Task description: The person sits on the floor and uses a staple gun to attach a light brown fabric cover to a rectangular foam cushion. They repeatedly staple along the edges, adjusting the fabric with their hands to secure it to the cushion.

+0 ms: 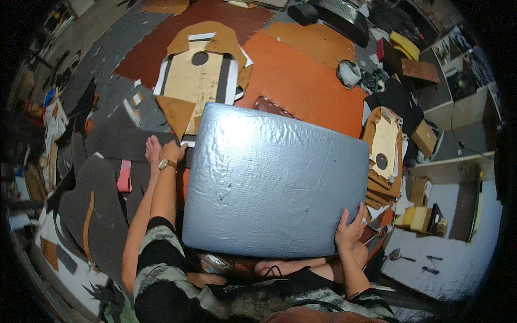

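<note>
Hands (350,229) grip silver foam panel (277,180) edges, panel between.

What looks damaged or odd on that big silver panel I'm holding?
The silver foil-faced panel is wrinkled across its face, with small dark pits near its middle. It sits tilted, the right hand gripping its lower corner, the left hand at its left edge.

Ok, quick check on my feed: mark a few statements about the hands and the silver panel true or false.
1. The right hand grips the silver panel at its lower right corner. True.
2. The left hand holds the panel's left edge. True.
3. A watch is on the right wrist. False: it is on the left wrist.
4. The panel lies flat on the orange mat. False: both hands hold it up over the lap.
</note>
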`<state>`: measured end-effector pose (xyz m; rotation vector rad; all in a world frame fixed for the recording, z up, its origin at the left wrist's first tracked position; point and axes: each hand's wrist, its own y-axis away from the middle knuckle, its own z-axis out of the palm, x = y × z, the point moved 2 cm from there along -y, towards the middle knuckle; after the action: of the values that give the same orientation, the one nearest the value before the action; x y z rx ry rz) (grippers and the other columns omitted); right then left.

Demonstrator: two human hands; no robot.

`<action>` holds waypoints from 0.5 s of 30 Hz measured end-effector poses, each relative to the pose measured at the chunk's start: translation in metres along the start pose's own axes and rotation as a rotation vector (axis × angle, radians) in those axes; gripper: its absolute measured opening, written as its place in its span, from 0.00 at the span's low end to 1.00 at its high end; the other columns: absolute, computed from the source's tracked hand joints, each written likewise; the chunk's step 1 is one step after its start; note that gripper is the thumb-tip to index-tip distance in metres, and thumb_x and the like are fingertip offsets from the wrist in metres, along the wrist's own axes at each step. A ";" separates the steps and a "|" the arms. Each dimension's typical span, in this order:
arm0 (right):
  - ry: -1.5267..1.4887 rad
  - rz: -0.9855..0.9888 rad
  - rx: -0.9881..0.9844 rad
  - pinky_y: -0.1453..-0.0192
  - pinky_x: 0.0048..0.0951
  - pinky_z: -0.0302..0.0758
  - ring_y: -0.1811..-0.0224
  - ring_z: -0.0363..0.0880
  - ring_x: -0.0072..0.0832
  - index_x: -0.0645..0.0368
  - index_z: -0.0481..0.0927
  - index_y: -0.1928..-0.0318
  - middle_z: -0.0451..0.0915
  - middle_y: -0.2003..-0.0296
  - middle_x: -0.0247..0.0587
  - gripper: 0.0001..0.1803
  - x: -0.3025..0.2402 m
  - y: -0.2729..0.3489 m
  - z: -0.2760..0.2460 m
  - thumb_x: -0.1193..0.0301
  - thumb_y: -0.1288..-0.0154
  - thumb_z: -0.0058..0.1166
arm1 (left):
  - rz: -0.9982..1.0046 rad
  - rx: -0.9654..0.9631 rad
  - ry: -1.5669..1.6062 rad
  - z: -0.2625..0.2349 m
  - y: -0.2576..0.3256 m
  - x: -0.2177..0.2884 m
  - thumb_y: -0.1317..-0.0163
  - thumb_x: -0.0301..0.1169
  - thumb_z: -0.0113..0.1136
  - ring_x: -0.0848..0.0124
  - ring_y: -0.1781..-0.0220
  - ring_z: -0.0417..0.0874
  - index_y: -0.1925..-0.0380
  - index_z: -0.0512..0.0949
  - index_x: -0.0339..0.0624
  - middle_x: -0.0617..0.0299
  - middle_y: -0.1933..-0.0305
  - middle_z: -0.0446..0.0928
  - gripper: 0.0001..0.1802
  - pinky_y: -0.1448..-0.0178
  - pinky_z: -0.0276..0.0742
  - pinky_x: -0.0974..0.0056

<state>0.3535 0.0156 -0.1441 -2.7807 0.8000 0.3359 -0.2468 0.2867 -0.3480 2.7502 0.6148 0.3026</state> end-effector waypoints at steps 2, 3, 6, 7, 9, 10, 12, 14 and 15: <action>0.002 -0.042 0.001 0.22 0.59 0.65 0.22 0.66 0.64 0.62 0.65 0.21 0.66 0.23 0.68 0.39 -0.008 -0.003 0.000 0.54 0.22 0.58 | 0.031 0.054 0.055 0.016 -0.012 -0.017 0.29 0.55 0.63 0.42 0.39 0.88 0.41 0.87 0.49 0.42 0.43 0.88 0.27 0.34 0.81 0.43; 0.006 -0.057 0.004 0.22 0.59 0.65 0.22 0.66 0.64 0.62 0.65 0.21 0.66 0.23 0.68 0.39 -0.009 -0.002 0.000 0.54 0.22 0.58 | 0.055 0.077 0.082 0.020 -0.015 -0.019 0.27 0.53 0.62 0.41 0.39 0.88 0.43 0.87 0.47 0.41 0.44 0.88 0.26 0.35 0.82 0.42; 0.013 0.002 -0.016 0.21 0.59 0.63 0.21 0.64 0.64 0.62 0.64 0.20 0.63 0.22 0.67 0.41 -0.005 -0.003 0.004 0.53 0.23 0.59 | 0.051 0.338 0.171 0.007 -0.017 -0.009 0.26 0.46 0.59 0.38 0.45 0.89 0.51 0.88 0.42 0.39 0.51 0.89 0.20 0.41 0.83 0.38; 0.034 0.023 -0.014 0.21 0.59 0.63 0.21 0.64 0.64 0.62 0.64 0.20 0.63 0.22 0.67 0.41 -0.001 0.000 0.001 0.53 0.23 0.59 | 0.052 0.417 0.189 -0.009 -0.017 -0.002 0.27 0.44 0.58 0.36 0.49 0.89 0.52 0.88 0.42 0.38 0.54 0.88 0.19 0.44 0.83 0.37; 0.047 0.057 -0.032 0.20 0.60 0.62 0.21 0.64 0.63 0.60 0.64 0.20 0.63 0.21 0.67 0.41 0.002 0.003 -0.002 0.51 0.24 0.59 | 0.038 0.574 0.234 -0.054 -0.012 -0.004 0.28 0.42 0.56 0.33 0.55 0.88 0.55 0.87 0.41 0.35 0.61 0.87 0.18 0.49 0.83 0.34; 0.034 0.059 -0.041 0.20 0.60 0.61 0.21 0.64 0.63 0.60 0.65 0.20 0.62 0.21 0.66 0.42 -0.001 0.001 -0.001 0.50 0.24 0.59 | -0.031 0.706 0.297 -0.086 -0.012 -0.015 0.29 0.41 0.56 0.33 0.56 0.88 0.59 0.87 0.39 0.35 0.61 0.87 0.17 0.51 0.84 0.35; 0.015 0.078 -0.055 0.20 0.62 0.61 0.21 0.64 0.63 0.58 0.65 0.19 0.62 0.21 0.66 0.43 -0.007 0.000 -0.002 0.48 0.25 0.59 | -0.021 0.937 0.362 -0.164 -0.015 -0.031 0.30 0.41 0.57 0.35 0.59 0.88 0.65 0.87 0.37 0.35 0.63 0.87 0.18 0.55 0.83 0.38; 0.000 0.100 -0.069 0.20 0.63 0.61 0.22 0.64 0.63 0.57 0.65 0.19 0.61 0.20 0.65 0.44 -0.010 0.000 -0.001 0.46 0.25 0.58 | 0.112 1.114 0.422 -0.254 -0.004 -0.025 0.29 0.42 0.58 0.37 0.62 0.88 0.68 0.86 0.36 0.37 0.65 0.86 0.20 0.58 0.81 0.41; 0.004 0.114 -0.078 0.20 0.64 0.61 0.21 0.63 0.63 0.57 0.65 0.19 0.61 0.20 0.65 0.44 -0.008 0.000 -0.002 0.45 0.26 0.58 | 0.173 1.179 0.489 -0.296 0.009 -0.010 0.29 0.43 0.59 0.38 0.64 0.88 0.69 0.86 0.35 0.38 0.66 0.86 0.21 0.59 0.80 0.43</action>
<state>0.3470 0.0193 -0.1398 -2.8141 0.9689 0.3888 -0.3317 0.3483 -0.0708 3.9040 0.8657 0.9142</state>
